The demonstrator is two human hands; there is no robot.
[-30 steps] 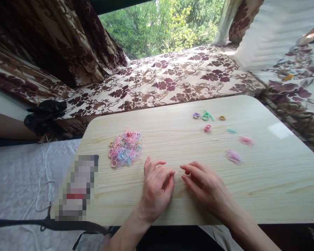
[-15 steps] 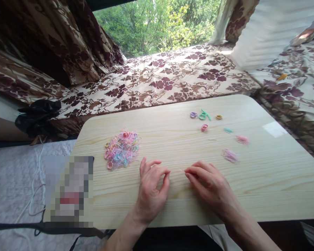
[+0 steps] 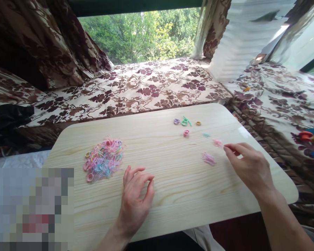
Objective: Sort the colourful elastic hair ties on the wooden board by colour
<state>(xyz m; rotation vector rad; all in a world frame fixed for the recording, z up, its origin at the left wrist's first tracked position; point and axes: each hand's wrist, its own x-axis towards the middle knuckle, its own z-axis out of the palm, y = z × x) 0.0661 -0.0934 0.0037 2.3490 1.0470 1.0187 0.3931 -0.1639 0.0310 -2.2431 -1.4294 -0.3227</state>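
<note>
My right hand point(image 3: 248, 165) reaches over the right side of the table, thumb and forefinger pinched beside a small bundle of pink elastic hair bands point(image 3: 217, 143). What sits between those fingertips is too small to make out. Nearer the middle, my left hand point(image 3: 137, 193) rests low at the table, thumb and forefinger tips curled together, with nothing visible in them. Left of it lies a tangled heap of thin hair bands point(image 3: 104, 160) in pink, blue and yellow. A lilac bundle of bands point(image 3: 208, 158) lies left of my right hand.
Toward the back of the table point(image 3: 157, 139) are a purple coil point(image 3: 176, 121), green coils point(image 3: 185, 121), a yellow ring point(image 3: 198, 123), a pink coil point(image 3: 186, 133) and a few teal bands point(image 3: 206, 135). A flower-patterned ledge point(image 3: 146, 87) runs behind. Colourful toys point(image 3: 310, 137) lie at right.
My right hand has moved right and away from my left, to the pink bundle. My left hand keeps nearly the same pose. The view has turned to the right.
</note>
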